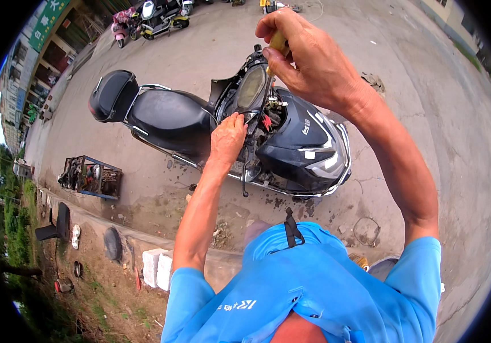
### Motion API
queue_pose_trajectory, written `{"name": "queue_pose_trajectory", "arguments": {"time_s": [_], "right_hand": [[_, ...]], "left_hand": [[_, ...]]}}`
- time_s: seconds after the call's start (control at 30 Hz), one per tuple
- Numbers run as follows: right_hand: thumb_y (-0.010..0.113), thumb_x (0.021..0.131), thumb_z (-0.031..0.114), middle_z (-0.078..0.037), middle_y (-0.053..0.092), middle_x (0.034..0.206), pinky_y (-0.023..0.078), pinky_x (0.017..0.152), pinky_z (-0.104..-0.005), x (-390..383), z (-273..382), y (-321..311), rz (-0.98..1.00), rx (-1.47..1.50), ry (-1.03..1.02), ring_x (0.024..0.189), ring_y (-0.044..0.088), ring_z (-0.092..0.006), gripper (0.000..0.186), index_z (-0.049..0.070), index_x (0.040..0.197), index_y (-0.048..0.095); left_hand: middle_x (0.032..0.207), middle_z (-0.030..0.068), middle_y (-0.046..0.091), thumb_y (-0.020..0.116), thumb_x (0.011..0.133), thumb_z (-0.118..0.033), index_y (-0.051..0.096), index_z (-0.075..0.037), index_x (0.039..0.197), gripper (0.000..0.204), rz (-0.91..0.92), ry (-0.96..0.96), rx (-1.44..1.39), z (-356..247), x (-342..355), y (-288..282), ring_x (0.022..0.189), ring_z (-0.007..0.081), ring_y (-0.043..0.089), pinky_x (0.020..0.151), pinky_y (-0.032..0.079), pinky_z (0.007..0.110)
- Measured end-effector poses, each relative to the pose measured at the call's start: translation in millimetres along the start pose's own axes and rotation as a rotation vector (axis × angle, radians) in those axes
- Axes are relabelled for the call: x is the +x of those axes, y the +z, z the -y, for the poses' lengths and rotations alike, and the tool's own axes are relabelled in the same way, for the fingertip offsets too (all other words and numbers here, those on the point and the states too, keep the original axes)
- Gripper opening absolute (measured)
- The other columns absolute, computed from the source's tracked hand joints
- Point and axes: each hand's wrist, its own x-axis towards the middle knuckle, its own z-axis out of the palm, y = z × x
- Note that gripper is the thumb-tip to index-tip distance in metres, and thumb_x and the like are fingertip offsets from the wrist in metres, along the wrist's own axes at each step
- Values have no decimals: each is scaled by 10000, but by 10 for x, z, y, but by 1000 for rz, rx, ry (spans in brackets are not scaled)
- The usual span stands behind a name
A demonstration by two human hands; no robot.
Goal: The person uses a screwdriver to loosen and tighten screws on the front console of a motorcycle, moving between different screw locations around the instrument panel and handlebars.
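Observation:
A black electric scooter (pixel 171 111) stands across the middle with its front to the right. Its instrument panel (pixel 251 88) is tilted up, and red and other wires (pixel 267 122) show in the opened front beside it. My left hand (pixel 228 139) has its fingers closed at the panel's lower edge. Above the panel's far side, my right hand (pixel 314 63) is closed round a screwdriver with a yellow handle (pixel 279 43). The screwdriver points down toward the panel; where its tip meets it is hard to see.
A metal-framed crate of tools (pixel 92 176) stands on the ground to the left. White blocks (pixel 157 267) and a black chair (pixel 57 223) lie past the low kerb. Other scooters (pixel 162 17) are parked at the far left. A loose wire loop (pixel 366 231) lies at the right.

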Motion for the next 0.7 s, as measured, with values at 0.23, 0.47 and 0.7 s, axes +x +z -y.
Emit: {"name": "queue_pose_trajectory", "arguments": {"time_s": [0.23, 0.47, 0.7], "right_hand": [[636, 950, 76, -141, 643, 969, 542, 802, -447, -29, -48, 101, -16, -21, 11, 870, 683, -326, 212, 12, 1141, 570], [642, 952, 86, -141, 645, 962, 543, 797, -445, -15, -92, 172, -23, -9, 11, 867, 687, -322, 209, 12, 1135, 573], [644, 952, 93, -137, 653, 930, 543, 797, -446, 31, -74, 163, -7, -16, 27, 870, 692, -321, 212, 8, 1135, 579]], "left_hand": [[1109, 189, 766, 631, 981, -100, 674, 33, 1153, 221, -19, 79, 121, 69, 0, 111, 971, 296, 775, 808, 638, 373], [1023, 168, 768, 603, 956, -49, 660, 21, 1116, 183, -74, 69, 103, 50, 38, 98, 873, 278, 779, 694, 634, 370], [927, 142, 750, 586, 952, -43, 632, -8, 1063, 125, -58, 47, 62, 30, 67, 63, 785, 278, 766, 618, 613, 380]]}}
